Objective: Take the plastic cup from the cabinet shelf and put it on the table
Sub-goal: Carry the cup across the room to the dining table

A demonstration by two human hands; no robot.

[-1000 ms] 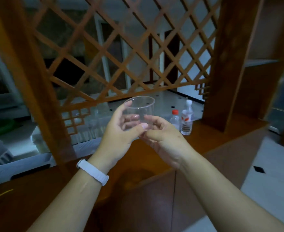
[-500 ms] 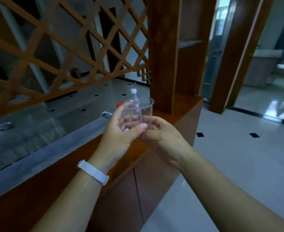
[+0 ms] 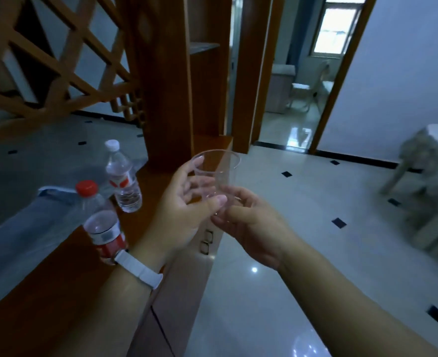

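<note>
A clear plastic cup (image 3: 221, 171) is held upright in front of me, off the right end of the wooden cabinet (image 3: 58, 292) and above the tiled floor. My left hand (image 3: 181, 210), with a white band on the wrist, wraps its fingers round the cup's left side. My right hand (image 3: 248, 225) pinches the cup near its base from the right. A table (image 3: 434, 148) under a pale patterned cloth shows blurred at the far right edge.
Two water bottles stand on the cabinet top: a red-capped bottle (image 3: 101, 222) near my left wrist and a white-capped bottle (image 3: 122, 176) behind it. A lattice screen (image 3: 58, 60) and post rise on the left. A doorway (image 3: 303, 78) opens ahead.
My view has swung to the right, from the lattice screen toward the doorway and the table. The cup stays gripped in both hands, and has come away past the cabinet's end.
</note>
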